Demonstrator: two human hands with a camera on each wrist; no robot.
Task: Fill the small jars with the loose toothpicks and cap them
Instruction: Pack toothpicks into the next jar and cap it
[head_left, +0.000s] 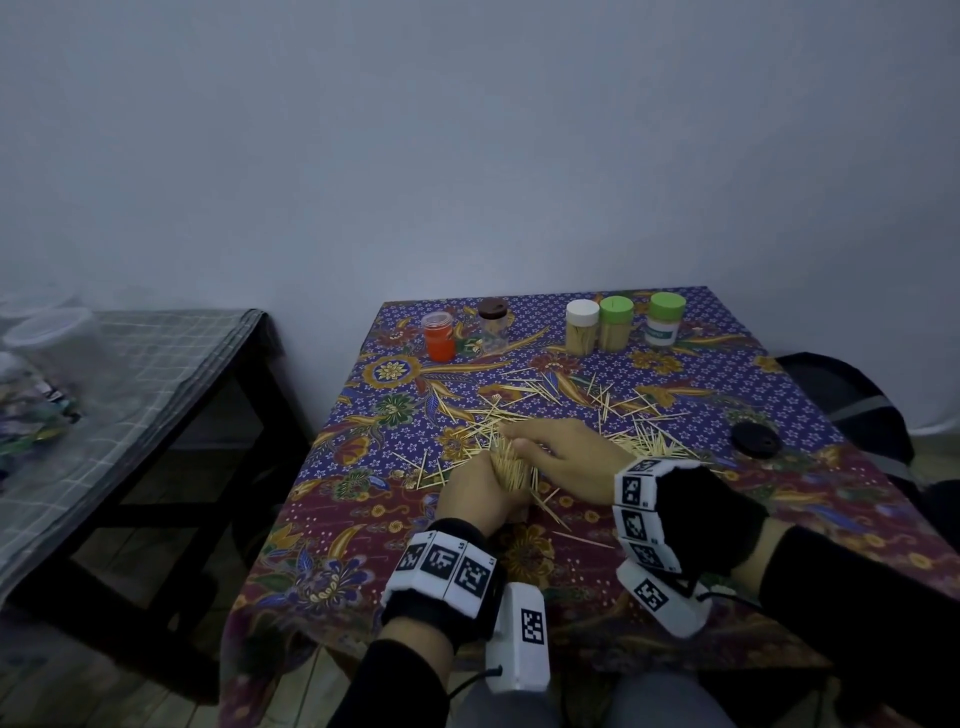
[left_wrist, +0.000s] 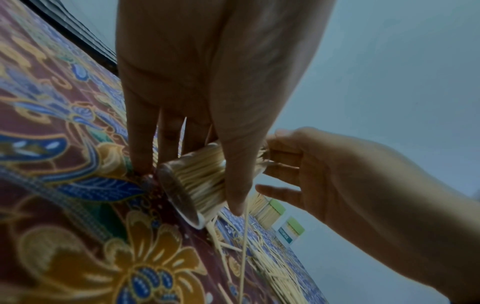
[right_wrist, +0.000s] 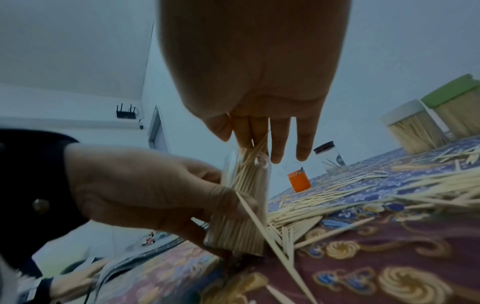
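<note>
A clear small jar (head_left: 511, 475) packed with toothpicks stands slightly tilted on the patterned tablecloth (head_left: 545, 551), near the front middle. My left hand (head_left: 483, 488) grips it round its side; the wrist views show the jar (left_wrist: 197, 181) (right_wrist: 241, 205) with its base on the cloth. My right hand (head_left: 530, 441) is over the jar's mouth, its thumb and fingers (right_wrist: 259, 139) pinching a few toothpicks that stick into the opening. Loose toothpicks (head_left: 571, 400) lie scattered behind and to the right of the hands. A black lid (head_left: 756, 439) lies at the right.
At the back of the table stand an orange jar (head_left: 439, 338), a clear jar with a brown lid (head_left: 493, 325), a white-capped jar (head_left: 582, 327) and two green-capped jars (head_left: 615, 322) of toothpicks. A lower side table (head_left: 130, 389) with plastic containers is at the left.
</note>
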